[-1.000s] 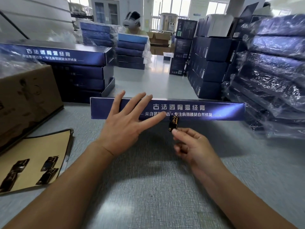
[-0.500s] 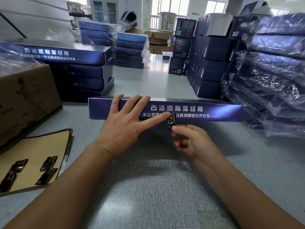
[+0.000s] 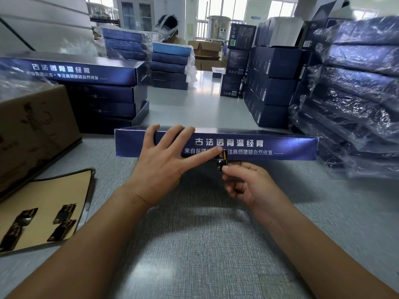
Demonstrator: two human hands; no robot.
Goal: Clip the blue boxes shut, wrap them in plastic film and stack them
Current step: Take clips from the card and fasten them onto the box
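The long flat blue cardboard box (image 3: 280, 145) lies across the grey textured counter (image 3: 205, 244) straight ahead of me, its printed front wall facing me. My left grip (image 3: 160, 162) is spread flat against that wall, fingers straight. The upper fingertips reach the top edge and the index tip presses low on the wall. I judge this braces the box against sliding back and holds the lid down. My right grip (image 3: 244, 182) pinches a small dark gold-printed clip (image 3: 222, 161) between thumb and fingertip. The clip sits at the box's lower front edge, touching the wall just beside the left index tip, so sealing is the step in hand.

At near left lies a tan backing sheet (image 3: 43, 190) carrying more dark clips, with a brown cardboard carton (image 3: 32, 126) behind it and a stack of unwrapped blue boxes (image 3: 97, 83) beyond. Film-wrapped stacks (image 3: 356, 93) crowd the right; whether the box's right end touches them I cannot tell, so sliding that way looks tight. There is bare counter before the box and in a lane behind it.
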